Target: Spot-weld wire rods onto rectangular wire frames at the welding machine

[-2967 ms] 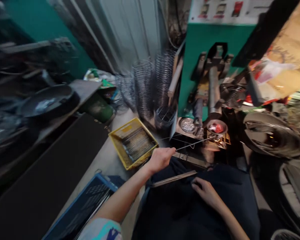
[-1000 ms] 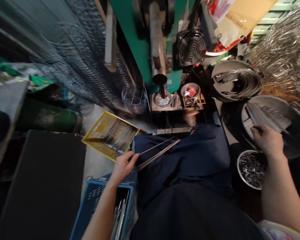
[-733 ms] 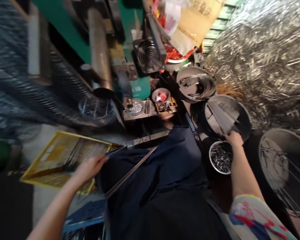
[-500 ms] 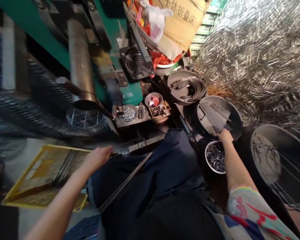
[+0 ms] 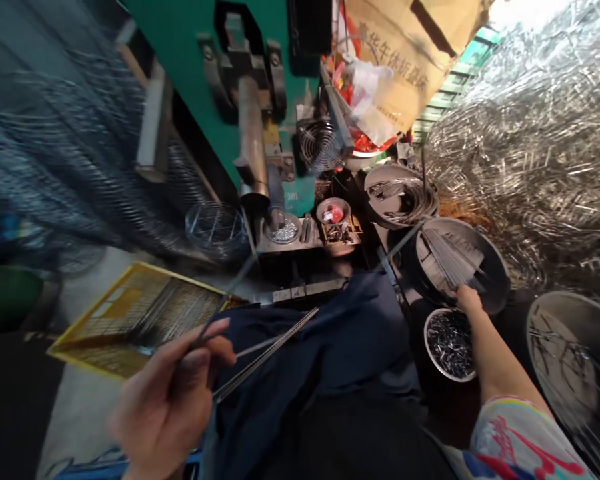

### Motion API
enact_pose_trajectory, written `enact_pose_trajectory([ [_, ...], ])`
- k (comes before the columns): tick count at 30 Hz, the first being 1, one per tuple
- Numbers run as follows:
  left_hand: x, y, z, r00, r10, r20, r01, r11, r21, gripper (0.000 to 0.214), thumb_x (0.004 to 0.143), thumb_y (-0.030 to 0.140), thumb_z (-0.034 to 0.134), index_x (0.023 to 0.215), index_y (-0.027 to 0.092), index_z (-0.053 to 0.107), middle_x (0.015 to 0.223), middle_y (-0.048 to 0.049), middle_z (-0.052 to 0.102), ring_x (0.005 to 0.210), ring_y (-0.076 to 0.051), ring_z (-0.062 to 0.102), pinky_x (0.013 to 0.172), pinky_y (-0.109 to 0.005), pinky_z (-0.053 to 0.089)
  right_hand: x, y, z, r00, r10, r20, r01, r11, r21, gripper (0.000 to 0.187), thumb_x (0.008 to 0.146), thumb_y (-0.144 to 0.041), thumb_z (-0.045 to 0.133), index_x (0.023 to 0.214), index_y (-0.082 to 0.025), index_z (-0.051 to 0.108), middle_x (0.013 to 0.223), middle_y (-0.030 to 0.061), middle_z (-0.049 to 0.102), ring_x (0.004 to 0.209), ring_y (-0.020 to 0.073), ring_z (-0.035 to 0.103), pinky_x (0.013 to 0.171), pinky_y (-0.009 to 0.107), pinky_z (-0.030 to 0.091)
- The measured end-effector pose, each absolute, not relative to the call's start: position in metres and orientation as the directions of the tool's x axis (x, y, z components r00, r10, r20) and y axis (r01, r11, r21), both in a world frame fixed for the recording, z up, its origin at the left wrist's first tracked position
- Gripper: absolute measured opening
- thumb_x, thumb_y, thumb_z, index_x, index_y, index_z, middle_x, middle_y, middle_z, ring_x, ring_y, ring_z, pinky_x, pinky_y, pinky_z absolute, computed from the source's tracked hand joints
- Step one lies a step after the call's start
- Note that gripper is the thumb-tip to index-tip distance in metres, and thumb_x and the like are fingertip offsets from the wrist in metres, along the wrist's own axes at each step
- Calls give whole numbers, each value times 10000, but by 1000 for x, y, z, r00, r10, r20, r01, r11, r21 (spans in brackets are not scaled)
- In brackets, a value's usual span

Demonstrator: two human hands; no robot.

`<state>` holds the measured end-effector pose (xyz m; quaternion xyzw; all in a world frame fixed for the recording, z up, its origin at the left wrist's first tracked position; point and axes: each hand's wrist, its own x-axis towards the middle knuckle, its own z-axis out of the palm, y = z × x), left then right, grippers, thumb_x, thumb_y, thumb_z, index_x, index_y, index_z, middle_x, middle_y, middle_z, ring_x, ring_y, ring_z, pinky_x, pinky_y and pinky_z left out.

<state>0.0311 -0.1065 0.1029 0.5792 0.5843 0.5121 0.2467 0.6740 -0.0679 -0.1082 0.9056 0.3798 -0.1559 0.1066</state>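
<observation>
- The left hand [image 5: 167, 400] is closed in a pinch on a thin rod [image 5: 220, 303], which points up toward the green machine [image 5: 200, 73]. The hand is close to the camera, in front of the machine and above the yellow tray [image 5: 130, 320].
- The right hand [image 5: 467, 300] reaches into the pan [image 5: 495, 273] of straight rods, to the right of the machine. Its fingers are closed over the rod ends, and one long rod [image 5: 405, 241] rises from them toward the machine.
- To do this step well, I think the right hand should separate only one rod and lift it along its length, so the others do not come with it.
- The left pinch should stay near the rod's end, so the free end does not swing.
- More rods [image 5: 265, 357] lie across the lap, on the dark apron [image 5: 340, 347], in front of the machine.
- A bowl [image 5: 450, 343] of small metal pieces is just beside the right hand.
- The left rod is blurred, and its far end is hard to follow.
- The right fingertips are hidden among the rods, so the exact grip is uncertain.
</observation>
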Motion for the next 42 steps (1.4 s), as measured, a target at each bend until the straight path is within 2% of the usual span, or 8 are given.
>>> enact_pose_trajectory([
  [3,23,-141,71,-282,953,-107,71,131,989,300,934,445,526,1092,200,598,761,-16,733,555,-167,640,573,-293,521,671,-65,-93,615,718,-326,761,-648,8,483,816,-246,626,1280,-117,594,964,202,687,898,309,672,761,380,505],
  [7,10,-179,29,-99,858,-505,-134,491,861,531,852,556,606,1208,179,494,888,-98,761,689,-229,711,706,-344,552,664,-55,-65,547,788,-281,795,-595,-118,579,790,-195,601,1360,-116,539,909,155,692,819,267,665,754,368,501],
  [11,3,-211,20,96,753,-651,-216,654,725,763,871,507,609,1477,267,213,913,-105,755,688,-233,711,561,-270,502,644,-53,-37,433,845,-314,736,-533,-418,540,822,-275,571,1341,-128,561,802,77,680,608,177,620,604,288,500],
  [16,3,-238,15,230,711,-665,-304,701,645,923,904,424,608,1548,307,-43,889,-130,753,669,-207,696,515,-220,468,592,-76,-2,547,788,-283,298,-500,-813,434,741,-325,664,1110,-101,706,732,69,677,509,139,572,471,234,450],
  [20,2,-241,-2,207,766,-608,-410,632,657,870,934,400,563,1557,279,-32,777,-115,740,563,-194,673,482,-219,470,531,-101,34,436,894,-102,472,-324,-820,479,738,-449,724,1098,-133,732,1014,136,736,883,252,701,818,321,564],
  [24,4,-233,-12,158,817,-554,-466,556,688,830,945,365,549,1559,301,-6,777,-102,742,452,-157,627,435,-202,460,485,-116,74,158,986,-48,605,-135,-785,581,773,-509,712,1267,-205,665,1289,95,646,1251,309,547,1109,413,382],
  [35,30,-189,-10,193,903,-384,-502,427,752,898,967,370,510,1524,269,-187,824,-122,758,514,-178,674,520,-250,526,371,-115,79,-537,838,101,665,493,-561,547,912,-373,638,1434,-281,501,1418,51,538,1322,281,481,1108,465,421],
  [42,29,-190,-11,214,895,-391,-488,445,751,877,970,365,506,1526,314,-170,831,-105,759,502,-166,672,509,-237,525,341,-114,42,-620,782,58,683,575,-450,599,927,-294,617,1488,-291,409,1449,57,504,1347,271,450,1094,499,420],
])
